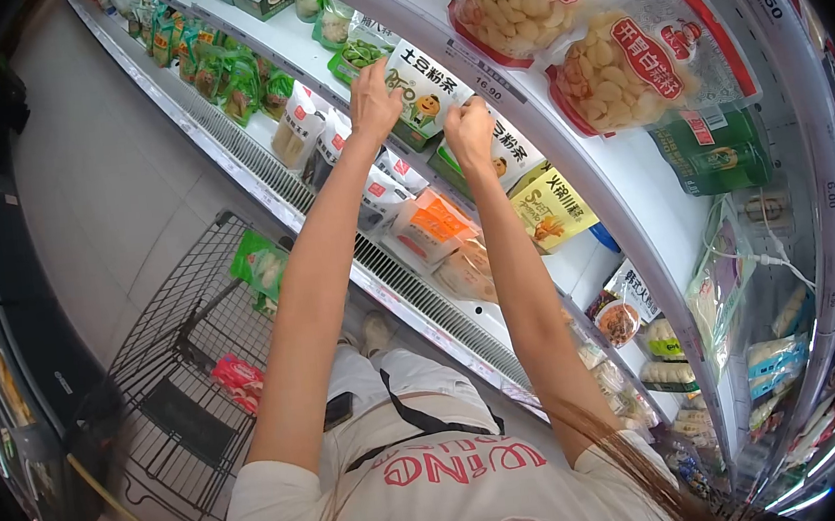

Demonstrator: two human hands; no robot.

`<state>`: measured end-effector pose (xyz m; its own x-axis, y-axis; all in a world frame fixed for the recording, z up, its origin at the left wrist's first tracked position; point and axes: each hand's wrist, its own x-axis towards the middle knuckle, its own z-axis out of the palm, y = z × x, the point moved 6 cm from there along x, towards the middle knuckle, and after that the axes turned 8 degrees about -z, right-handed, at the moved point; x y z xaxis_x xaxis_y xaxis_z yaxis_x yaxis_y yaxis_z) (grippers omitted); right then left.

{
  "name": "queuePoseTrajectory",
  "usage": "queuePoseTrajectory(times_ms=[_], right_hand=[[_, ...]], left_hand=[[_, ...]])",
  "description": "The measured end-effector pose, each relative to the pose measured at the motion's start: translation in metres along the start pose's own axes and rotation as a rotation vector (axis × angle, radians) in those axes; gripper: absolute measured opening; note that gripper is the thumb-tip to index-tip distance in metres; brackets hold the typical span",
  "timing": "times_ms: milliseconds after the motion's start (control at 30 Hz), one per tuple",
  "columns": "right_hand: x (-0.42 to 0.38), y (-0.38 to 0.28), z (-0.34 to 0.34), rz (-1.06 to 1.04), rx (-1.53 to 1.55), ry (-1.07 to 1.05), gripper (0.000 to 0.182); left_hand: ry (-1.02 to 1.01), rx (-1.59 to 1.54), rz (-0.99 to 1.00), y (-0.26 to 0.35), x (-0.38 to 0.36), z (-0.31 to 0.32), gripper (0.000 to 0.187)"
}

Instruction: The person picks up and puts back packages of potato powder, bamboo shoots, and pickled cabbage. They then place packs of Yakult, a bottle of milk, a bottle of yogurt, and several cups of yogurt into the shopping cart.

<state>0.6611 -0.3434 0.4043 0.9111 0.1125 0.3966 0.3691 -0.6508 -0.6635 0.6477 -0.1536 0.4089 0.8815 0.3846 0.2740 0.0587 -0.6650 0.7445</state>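
Observation:
Both my arms reach up to a chilled store shelf (621, 181). My left hand (374, 102) and my right hand (469, 133) each grip an edge of a white noodle packet (424, 94) with black characters and a green cartoon figure. The packet stands tilted at the shelf's front edge. More packets of the same kind (518, 150) lie just right of it, and a yellow packet (553, 209) lies further right.
Bags of peeled garlic (620, 70) hang on the shelf above. Green vegetable packs (229, 73) line the lower shelf at left. A wire shopping cart (186, 363) stands at lower left with a green packet (259, 266) and a red packet (240, 376) inside.

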Motion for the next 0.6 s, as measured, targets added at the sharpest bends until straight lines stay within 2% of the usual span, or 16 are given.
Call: queuePoseTrajectory(times_ms=[33,67,100,200,300,400,500,567,600], right_hand=[[-0.006,-0.017,-0.011,0.000,-0.029,0.017,0.031],[-0.012,-0.034,-0.022,0.000,-0.058,0.032,0.032],[-0.019,-0.053,-0.029,0.168,0.083,-0.059,0.043],[-0.032,-0.053,-0.001,-0.230,-0.102,-0.021,0.048],[-0.040,-0.049,-0.001,-0.275,-0.193,-0.010,0.046],[-0.063,-0.083,-0.014,-0.359,-0.132,-0.026,0.043],[-0.137,-0.103,0.009,-0.301,0.111,-0.326,0.038],[-0.213,-0.102,0.047,-0.351,0.309,-0.628,0.035],[-0.248,-0.117,0.052,-0.495,0.291,-0.700,0.034]], left_hand=[[0.015,0.011,0.082,0.007,-0.004,0.000,0.064],[-0.026,0.051,0.080,0.010,-0.008,0.004,0.066],[-0.069,0.093,0.076,0.009,-0.013,0.010,0.067],[-0.130,0.139,0.085,0.002,-0.019,0.012,0.069],[-0.092,0.143,0.053,0.006,-0.040,-0.010,0.067],[-0.008,0.057,0.050,0.029,-0.119,-0.066,0.056],[-0.085,0.083,-0.094,-0.003,-0.232,-0.093,0.048],[-0.115,0.100,-0.300,-0.044,-0.307,-0.114,0.050],[-0.133,0.153,-0.392,-0.065,-0.342,-0.130,0.050]])
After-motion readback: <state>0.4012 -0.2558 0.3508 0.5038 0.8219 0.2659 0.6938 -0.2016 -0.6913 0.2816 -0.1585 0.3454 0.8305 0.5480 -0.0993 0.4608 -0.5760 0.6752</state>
